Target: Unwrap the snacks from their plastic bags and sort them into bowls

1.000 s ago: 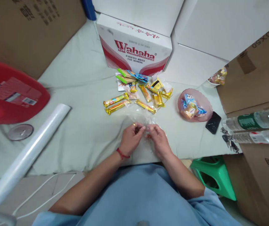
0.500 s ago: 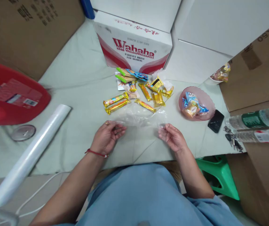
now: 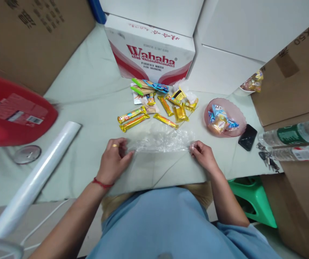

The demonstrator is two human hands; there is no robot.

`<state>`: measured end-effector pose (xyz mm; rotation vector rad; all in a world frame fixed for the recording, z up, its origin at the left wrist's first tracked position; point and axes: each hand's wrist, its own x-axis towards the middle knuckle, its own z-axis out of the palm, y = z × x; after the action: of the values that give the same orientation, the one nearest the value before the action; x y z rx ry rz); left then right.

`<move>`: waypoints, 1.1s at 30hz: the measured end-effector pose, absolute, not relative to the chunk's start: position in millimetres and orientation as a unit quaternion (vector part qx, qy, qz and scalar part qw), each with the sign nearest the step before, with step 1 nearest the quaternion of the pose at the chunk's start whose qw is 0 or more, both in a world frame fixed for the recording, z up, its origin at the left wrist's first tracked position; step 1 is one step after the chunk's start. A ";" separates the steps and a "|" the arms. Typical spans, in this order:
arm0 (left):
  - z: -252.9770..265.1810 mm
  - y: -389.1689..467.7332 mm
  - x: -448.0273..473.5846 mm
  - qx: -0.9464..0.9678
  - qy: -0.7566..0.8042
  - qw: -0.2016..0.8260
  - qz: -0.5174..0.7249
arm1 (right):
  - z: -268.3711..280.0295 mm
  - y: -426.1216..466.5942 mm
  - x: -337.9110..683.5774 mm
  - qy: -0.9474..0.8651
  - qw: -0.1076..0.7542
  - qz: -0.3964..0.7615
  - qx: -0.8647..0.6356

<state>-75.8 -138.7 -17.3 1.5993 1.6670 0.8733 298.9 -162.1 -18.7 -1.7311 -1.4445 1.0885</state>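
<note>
A crumpled sheet of clear plastic film (image 3: pixel 162 141) is stretched between my two hands, low over the cloth-covered table. My left hand (image 3: pixel 114 156), palm down with a ring on it, pinches the film's left end between thumb and fingers. At the opposite end, my right hand (image 3: pixel 203 154) grips the film's corner with closed fingertips. Just beyond the film lie several yellow-wrapped snack bars (image 3: pixel 165 121). Behind them sit green and blue snack packets (image 3: pixel 150 85). Whether the film is a single sheet or a bag I cannot tell.
A pink bowl (image 3: pixel 239 120) of wrapped snacks stands right, beside a black phone (image 3: pixel 247 137), keys (image 3: pixel 268 162) and plastic bottles (image 3: pixel 305 132). Leftward are a film roll (image 3: pixel 35 180), a round lid (image 3: pixel 27 154) and a red container (image 3: pixel 16 111). A Wahaha box (image 3: pixel 151 54) stands behind.
My left hand has turned from palm up to palm down. My right hand has shifted slightly right and its fingers have curled over. The film between them is spread wider along its near edge.
</note>
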 end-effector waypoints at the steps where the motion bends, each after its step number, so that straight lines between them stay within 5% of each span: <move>1: -18.2 -139.0 -72.5 0.645 0.628 0.272 0.340 | -18.7 -161.3 299.8 -0.566 0.299 0.400 -0.656; 5: -23.7 -136.6 -63.8 0.749 0.556 0.180 0.312 | -14.7 -156.0 307.8 -0.616 0.277 0.323 -0.663; 14: -31.0 -124.9 -54.2 0.769 0.521 0.199 0.312 | 40.8 -137.2 318.3 -0.729 0.224 0.078 -0.642; 23: -31.7 -114.5 -28.6 0.706 0.590 0.237 0.312 | 49.2 -126.5 266.6 -0.830 0.143 0.124 -0.525; 33: -33.0 -109.0 -11.3 0.721 0.571 0.224 0.322 | 6.4 -113.2 236.4 -0.839 0.214 0.057 -0.497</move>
<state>-11.3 -109.0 -33.0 1.9887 1.5760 0.8896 236.4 -113.2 6.4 -1.3782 -2.3278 0.1576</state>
